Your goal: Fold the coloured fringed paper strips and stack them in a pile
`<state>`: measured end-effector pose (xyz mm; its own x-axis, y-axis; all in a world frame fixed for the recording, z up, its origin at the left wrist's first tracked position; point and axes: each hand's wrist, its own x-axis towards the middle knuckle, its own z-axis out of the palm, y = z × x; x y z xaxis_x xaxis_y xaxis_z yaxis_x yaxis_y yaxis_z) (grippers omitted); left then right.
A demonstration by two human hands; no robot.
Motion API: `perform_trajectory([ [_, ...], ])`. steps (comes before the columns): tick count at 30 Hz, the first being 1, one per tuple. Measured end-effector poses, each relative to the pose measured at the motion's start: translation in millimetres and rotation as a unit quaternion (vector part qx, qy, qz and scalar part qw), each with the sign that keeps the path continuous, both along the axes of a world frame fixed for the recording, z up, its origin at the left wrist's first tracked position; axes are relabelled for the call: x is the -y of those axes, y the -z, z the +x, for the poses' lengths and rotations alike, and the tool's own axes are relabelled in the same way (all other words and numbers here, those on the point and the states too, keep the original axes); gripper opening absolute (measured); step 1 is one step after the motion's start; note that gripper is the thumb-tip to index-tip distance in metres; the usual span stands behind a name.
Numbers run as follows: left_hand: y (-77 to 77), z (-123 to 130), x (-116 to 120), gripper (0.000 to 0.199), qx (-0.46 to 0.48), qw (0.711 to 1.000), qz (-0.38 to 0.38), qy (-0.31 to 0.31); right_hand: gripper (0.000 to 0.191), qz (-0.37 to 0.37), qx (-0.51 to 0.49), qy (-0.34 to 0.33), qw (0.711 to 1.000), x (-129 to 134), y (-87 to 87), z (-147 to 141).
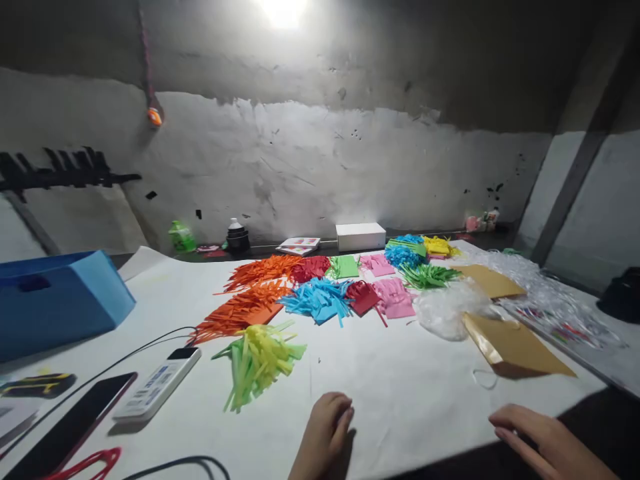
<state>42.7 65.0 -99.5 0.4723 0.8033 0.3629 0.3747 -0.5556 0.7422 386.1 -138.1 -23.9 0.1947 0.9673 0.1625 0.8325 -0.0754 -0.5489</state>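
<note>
My left hand point(324, 433) is near the table's front edge, its fingers curled in and nothing visible in them. Further right, my right hand point(547, 440) hovers by the edge with fingers stretched out and holding nothing. Closest to my left hand is a yellow-green bunch of paper strips point(263, 360). Behind it lie orange strips point(245, 310), a blue fringed bunch point(320, 299), a dark red one point(362, 297) and a pink one point(395, 298). A brown paper envelope point(515, 343) lies beyond my right hand, beside crumpled clear plastic point(453, 308).
On the left stand a blue bin point(60, 300), a white power bank point(159, 387) with a cable, and a dark phone point(73, 427). A white box point(360, 237) sits at the back. More clear plastic bags point(550, 293) cover the right side of the white-covered table point(400, 400).
</note>
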Motion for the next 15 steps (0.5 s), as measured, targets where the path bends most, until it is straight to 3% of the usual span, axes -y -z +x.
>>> perform_trajectory([
  [3, -3.0, 2, 2, 0.023, -0.012, 1.000, 0.002, 0.011, 0.029, -0.034, -0.023, -0.025, 0.999, 8, -25.6, -31],
  [5, -0.8, 3, 1, 0.022, -0.017, 1.000, 0.008, 0.019, 0.030, -0.050, -0.034, -0.026, 0.998, 14, -28.9, -41],
  [12, 13.7, 2, -10, 0.020, -0.022, 0.998, 0.034, 0.039, 0.032, -0.069, -0.048, 0.032, 0.996, 43, 5.0, -32],
  [15, 22.6, 0, -10, 0.020, -0.017, 0.998, 0.054, 0.029, 0.032, -0.078, -0.049, 0.043, 0.995, 44, 10.5, -22],
])
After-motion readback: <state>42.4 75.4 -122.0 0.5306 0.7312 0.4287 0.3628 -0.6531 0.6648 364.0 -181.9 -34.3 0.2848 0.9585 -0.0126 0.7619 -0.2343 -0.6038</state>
